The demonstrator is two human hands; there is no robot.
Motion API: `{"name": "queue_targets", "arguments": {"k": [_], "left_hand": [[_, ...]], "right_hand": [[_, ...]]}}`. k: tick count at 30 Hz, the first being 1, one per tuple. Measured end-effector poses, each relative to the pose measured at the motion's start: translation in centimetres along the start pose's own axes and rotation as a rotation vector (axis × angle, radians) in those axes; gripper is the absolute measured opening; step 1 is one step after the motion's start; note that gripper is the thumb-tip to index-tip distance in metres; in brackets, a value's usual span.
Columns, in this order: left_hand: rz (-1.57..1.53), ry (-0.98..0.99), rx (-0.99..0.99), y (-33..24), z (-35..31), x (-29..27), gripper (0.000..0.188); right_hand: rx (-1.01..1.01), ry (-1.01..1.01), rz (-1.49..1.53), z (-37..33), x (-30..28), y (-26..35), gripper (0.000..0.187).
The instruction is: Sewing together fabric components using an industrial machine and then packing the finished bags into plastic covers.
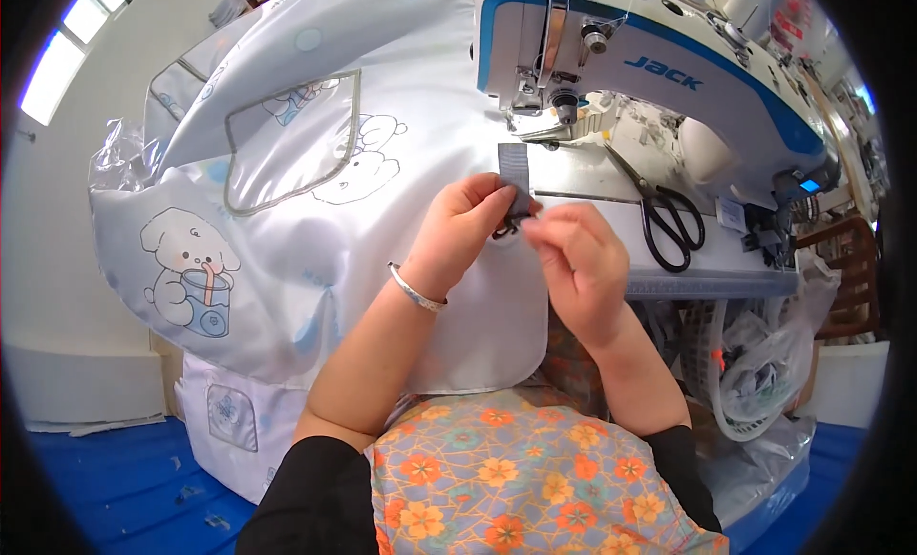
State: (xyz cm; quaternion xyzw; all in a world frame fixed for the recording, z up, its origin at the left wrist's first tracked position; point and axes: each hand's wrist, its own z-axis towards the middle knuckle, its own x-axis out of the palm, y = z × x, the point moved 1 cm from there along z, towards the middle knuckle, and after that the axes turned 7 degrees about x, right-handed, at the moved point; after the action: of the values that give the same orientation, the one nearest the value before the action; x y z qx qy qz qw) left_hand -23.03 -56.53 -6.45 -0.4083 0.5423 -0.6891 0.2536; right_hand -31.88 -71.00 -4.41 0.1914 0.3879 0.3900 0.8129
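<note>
Grey webbing [513, 161] (apparently) in left fingers [489, 207]

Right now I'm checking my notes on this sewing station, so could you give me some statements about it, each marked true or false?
1. The left hand pinches a grey strip. True.
2. The right hand is near the lower end of that strip. True.
3. Black-handled scissors lie on the sewing table. True.
4. The right hand grips the scissors. False: the scissors lie clear of both hands.
5. Jewellery is worn on the right wrist. False: a bracelet circles the left wrist.
6. The big cloth is plain. False: the white fabric carries puppy prints.
</note>
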Motion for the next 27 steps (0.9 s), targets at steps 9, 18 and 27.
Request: {"name": "queue_targets", "arguments": {"k": [9, 18, 27], "left_hand": [[0.205, 0.114, -0.152, -1.0, -0.8, 0.1, 0.021], [0.272, 0.223, -0.235, -1.6, -0.6, 1.0, 0.022], [0.424, 0.029, -0.079, 1.6, 0.8, 0.0, 0.027]], "right_hand": [[0.784, 0.306, 0.494, 1.4, -2.4, -1.9, 0.002], [0.447, 0.044, 0.265, 1.5, -1.9, -3.3, 0.003], [0.672, 0.018, 0.355, 3.0, -0.4, -5.8, 0.005]]}}
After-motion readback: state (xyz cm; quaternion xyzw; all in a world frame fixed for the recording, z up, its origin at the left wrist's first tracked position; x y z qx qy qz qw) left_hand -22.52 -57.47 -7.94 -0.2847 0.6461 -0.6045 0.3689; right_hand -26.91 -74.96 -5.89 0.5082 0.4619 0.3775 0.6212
